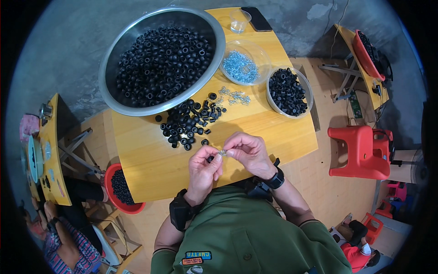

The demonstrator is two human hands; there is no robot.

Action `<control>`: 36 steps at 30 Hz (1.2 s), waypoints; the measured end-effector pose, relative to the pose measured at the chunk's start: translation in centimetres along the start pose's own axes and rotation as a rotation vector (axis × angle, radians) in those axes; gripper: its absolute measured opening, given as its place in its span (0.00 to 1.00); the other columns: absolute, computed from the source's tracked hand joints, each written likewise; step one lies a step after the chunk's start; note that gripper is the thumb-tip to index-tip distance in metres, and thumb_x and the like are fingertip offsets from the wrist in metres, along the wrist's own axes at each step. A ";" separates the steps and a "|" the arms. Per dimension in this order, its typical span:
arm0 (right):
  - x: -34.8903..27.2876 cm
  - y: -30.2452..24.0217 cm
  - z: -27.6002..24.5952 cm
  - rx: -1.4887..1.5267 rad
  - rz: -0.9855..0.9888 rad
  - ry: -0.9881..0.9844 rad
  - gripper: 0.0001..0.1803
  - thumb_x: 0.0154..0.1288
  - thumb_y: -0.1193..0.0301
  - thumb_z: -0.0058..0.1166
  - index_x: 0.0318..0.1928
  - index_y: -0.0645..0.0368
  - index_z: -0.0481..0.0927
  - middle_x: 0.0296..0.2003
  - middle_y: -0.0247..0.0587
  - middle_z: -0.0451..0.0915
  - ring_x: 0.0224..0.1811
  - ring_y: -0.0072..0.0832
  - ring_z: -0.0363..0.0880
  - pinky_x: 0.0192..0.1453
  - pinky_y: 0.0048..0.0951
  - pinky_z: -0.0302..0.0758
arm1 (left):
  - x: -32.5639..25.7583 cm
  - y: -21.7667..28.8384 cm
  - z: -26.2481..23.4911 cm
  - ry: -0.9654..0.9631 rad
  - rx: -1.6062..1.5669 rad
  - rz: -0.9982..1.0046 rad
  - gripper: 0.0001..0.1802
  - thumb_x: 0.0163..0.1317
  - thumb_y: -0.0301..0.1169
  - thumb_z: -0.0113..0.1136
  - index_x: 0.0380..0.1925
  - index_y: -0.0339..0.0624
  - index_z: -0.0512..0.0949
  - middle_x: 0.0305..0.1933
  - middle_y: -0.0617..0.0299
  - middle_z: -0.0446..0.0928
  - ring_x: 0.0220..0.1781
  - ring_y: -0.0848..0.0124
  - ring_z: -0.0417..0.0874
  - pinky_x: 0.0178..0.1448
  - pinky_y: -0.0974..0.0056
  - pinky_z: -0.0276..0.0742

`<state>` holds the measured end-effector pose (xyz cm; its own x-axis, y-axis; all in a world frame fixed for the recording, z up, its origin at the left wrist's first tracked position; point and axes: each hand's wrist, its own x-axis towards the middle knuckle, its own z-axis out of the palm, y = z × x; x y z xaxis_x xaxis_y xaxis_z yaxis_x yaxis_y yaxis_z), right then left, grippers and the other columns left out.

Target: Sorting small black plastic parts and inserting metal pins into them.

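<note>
At the table's near edge my two hands meet, fingers pinched together. My left hand has a small round black plastic part tucked in its fingers. Between the fingertips of both hands is a tiny shiny, see-through or silvery piece, too small to name; my right hand grips it from the right. Just beyond them lies a loose pile of black caps and smaller black plugs. Several tiny clear or silvery pieces are scattered right of that pile.
A large metal basin of black caps fills the table's far left. Clear tubs hold bluish shiny pieces and black plugs. A cup and phone sit behind. Red basin and red stool flank the table; other people sit nearby.
</note>
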<state>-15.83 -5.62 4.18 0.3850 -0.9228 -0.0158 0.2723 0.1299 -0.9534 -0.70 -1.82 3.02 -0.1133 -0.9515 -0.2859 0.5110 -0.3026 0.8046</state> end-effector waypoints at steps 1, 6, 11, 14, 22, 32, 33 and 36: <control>0.0 0.1 0.0 -0.002 -0.023 0.017 0.07 0.59 0.85 0.50 0.36 0.64 0.77 0.32 0.31 0.74 0.35 0.15 0.71 0.40 0.17 0.69 | 0.0 0.0 0.0 0.000 0.001 0.000 0.02 0.61 0.25 0.53 0.30 0.38 0.71 0.19 0.66 0.71 0.14 0.83 0.66 0.16 0.79 0.57; 0.9 0.7 -0.5 -0.199 0.002 0.222 0.05 0.57 0.85 0.52 0.34 0.65 0.76 0.31 0.32 0.74 0.34 0.16 0.72 0.38 0.17 0.69 | 0.1 -0.2 0.0 0.024 0.044 -0.028 0.03 0.62 0.26 0.52 0.31 0.39 0.71 0.19 0.66 0.70 0.15 0.82 0.66 0.16 0.78 0.57; 2.6 0.9 -1.6 -0.769 -0.047 0.347 0.06 0.51 0.82 0.55 0.32 0.64 0.75 0.30 0.41 0.74 0.28 0.26 0.75 0.32 0.22 0.71 | 0.2 -0.2 0.2 0.068 0.046 -0.011 0.01 0.62 0.24 0.51 0.32 0.39 0.71 0.21 0.66 0.70 0.16 0.82 0.67 0.16 0.78 0.57; 2.8 -0.8 -0.7 -0.892 -0.340 0.362 0.06 0.49 0.81 0.56 0.31 0.64 0.75 0.27 0.45 0.73 0.25 0.33 0.75 0.29 0.27 0.71 | 0.3 -0.1 0.0 0.084 0.031 0.028 0.01 0.62 0.24 0.51 0.33 0.38 0.71 0.23 0.65 0.71 0.16 0.81 0.67 0.17 0.78 0.58; 0.5 -1.1 0.8 -0.603 -0.076 0.082 0.03 0.52 0.79 0.56 0.29 0.63 0.76 0.23 0.41 0.73 0.25 0.31 0.73 0.27 0.28 0.68 | 0.4 -0.2 0.2 0.101 -0.037 0.072 0.02 0.60 0.21 0.53 0.33 0.36 0.72 0.26 0.64 0.72 0.16 0.81 0.68 0.16 0.78 0.59; 0.0 -0.8 0.5 -0.616 -0.296 0.064 0.04 0.54 0.82 0.53 0.31 0.63 0.75 0.26 0.41 0.74 0.27 0.33 0.74 0.30 0.27 0.70 | -0.2 -0.1 0.2 0.051 0.120 0.075 0.03 0.60 0.24 0.55 0.33 0.37 0.73 0.22 0.67 0.71 0.16 0.84 0.69 0.16 0.79 0.59; -0.2 -0.7 0.4 -0.620 -0.307 0.072 0.05 0.53 0.82 0.53 0.32 0.62 0.75 0.27 0.41 0.74 0.28 0.33 0.75 0.31 0.27 0.71 | -0.3 -0.1 0.1 0.055 0.140 0.065 0.03 0.60 0.24 0.55 0.32 0.37 0.73 0.21 0.68 0.71 0.16 0.84 0.69 0.16 0.79 0.59; -0.7 -0.6 0.6 -0.615 -0.332 0.093 0.06 0.53 0.83 0.53 0.33 0.62 0.76 0.28 0.41 0.75 0.29 0.33 0.76 0.32 0.27 0.72 | -0.4 -0.1 0.3 0.049 0.180 0.073 0.02 0.62 0.25 0.52 0.32 0.38 0.72 0.20 0.65 0.72 0.15 0.83 0.67 0.17 0.79 0.58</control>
<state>-15.76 -4.89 4.92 0.2837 -0.9089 0.3057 -0.1958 -0.3670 -0.9094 -0.97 -1.45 3.24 -0.0379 -0.9689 -0.2445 0.3552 -0.2417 0.9030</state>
